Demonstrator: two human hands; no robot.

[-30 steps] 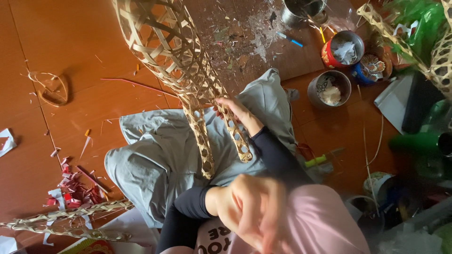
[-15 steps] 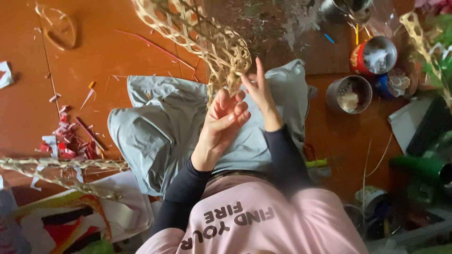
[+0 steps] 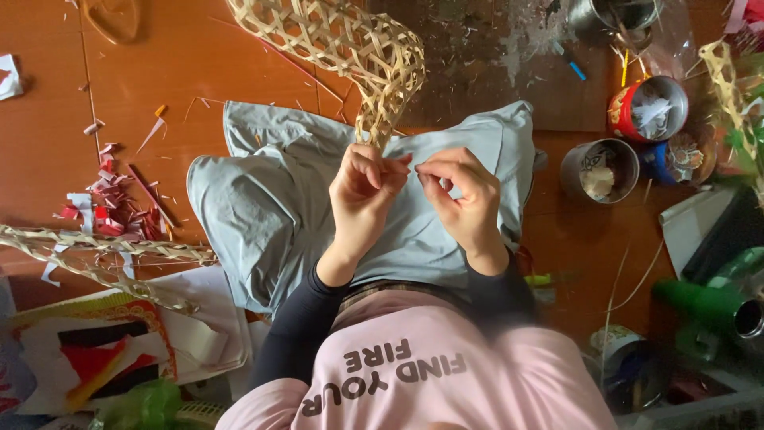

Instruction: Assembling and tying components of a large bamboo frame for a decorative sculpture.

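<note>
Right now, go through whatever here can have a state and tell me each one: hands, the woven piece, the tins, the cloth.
Left hand: pinched shut on the woven bamboo lattice's lower end.
Right hand: fingertips pinched together beside it; a strip between them is too fine to tell.
Woven bamboo lattice: open weave, curved, unfinished, strip ends loose.
Red tin: upright, open.
Grey tin: upright, open.
Grey cloth: spread, rumpled.

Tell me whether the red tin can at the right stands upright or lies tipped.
Upright. The red tin can shows its round open mouth straight up to the head camera, with white scraps inside, standing on the wooden floor.
</note>
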